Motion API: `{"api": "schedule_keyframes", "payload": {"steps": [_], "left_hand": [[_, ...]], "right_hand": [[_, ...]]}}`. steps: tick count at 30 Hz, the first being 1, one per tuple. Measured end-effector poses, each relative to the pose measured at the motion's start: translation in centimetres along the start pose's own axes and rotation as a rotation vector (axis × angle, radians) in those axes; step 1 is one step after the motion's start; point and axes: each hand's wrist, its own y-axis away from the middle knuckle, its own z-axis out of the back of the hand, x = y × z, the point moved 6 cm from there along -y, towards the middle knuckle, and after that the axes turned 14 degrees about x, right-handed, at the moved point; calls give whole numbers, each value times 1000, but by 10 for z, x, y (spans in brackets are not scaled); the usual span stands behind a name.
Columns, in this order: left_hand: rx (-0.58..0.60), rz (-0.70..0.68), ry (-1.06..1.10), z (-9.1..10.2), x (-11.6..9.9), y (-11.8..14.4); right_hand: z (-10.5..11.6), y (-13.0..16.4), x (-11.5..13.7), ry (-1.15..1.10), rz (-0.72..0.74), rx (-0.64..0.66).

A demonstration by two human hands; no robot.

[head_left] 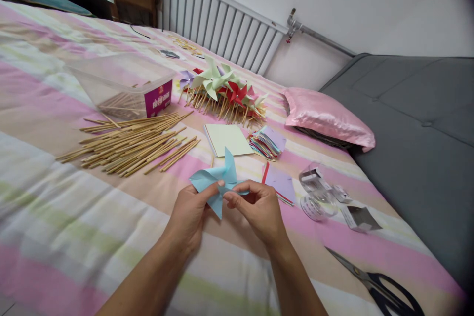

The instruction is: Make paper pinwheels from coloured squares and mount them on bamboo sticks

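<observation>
We hold a light blue paper pinwheel [217, 182] just above the striped bedspread [55, 217], toward its near edge and about midway across. Our left hand [190, 215] pinches the folded blades at the pinwheel's centre, thumb on top, while our right hand [259, 207] meets it from the other side, its thumb and forefinger pressed together on the same centre, so the fingertips of both hands nearly touch. One blade points up, another hangs down between our hands. Left of the pinwheel, well apart, lies a loose heap of wooden sticks [129, 145], and beyond them a clear plastic box [122, 89] with a purple label holds more sticks. Straight beyond the pinwheel lies a pale green paper pad [227, 139], and just right of it a fanned stack of coloured paper squares [267, 143]. Farther toward the far edge a pile of finished pinwheels [225, 91] on sticks lies together in green, red and purple. Just beside our right hand lies a purple sheet [282, 183], then a small clear container [316, 192] and scraps of foil-like packaging [359, 217]. Black-handled scissors [377, 284] lie at the near right corner. A pink satin pillow [328, 118] rests at the right edge, against a grey sofa [418, 128].
</observation>
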Motion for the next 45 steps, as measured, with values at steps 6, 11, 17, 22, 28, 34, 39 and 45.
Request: {"api": "schedule_keyframes", "payload": {"steps": [6, 11, 17, 22, 28, 34, 39, 45], "left_hand": [[31, -18, -13, -3, 0, -1], [79, -48, -33, -5, -2, 0], [59, -46, -45, -3, -1, 0], [46, -42, -71, -2, 1, -1], [4, -40, -156, -2, 1, 0], [-22, -41, -189, -4, -2, 2], [-35, -35, -223, -4, -5, 3], [12, -48, -95, -6, -2, 2]], "right_hand": [[3, 1, -4, -49, -29, -77], [5, 4, -9, -52, -83, -121], [8, 3, -11, 1, -153, -140], [11, 1, -14, 27, -159, -100], [14, 1, -16, 58, -137, -87], [15, 0, -16, 86, -115, -61], [16, 0, -13, 135, -96, -53], [14, 2, -11, -37, -71, -103]]}}
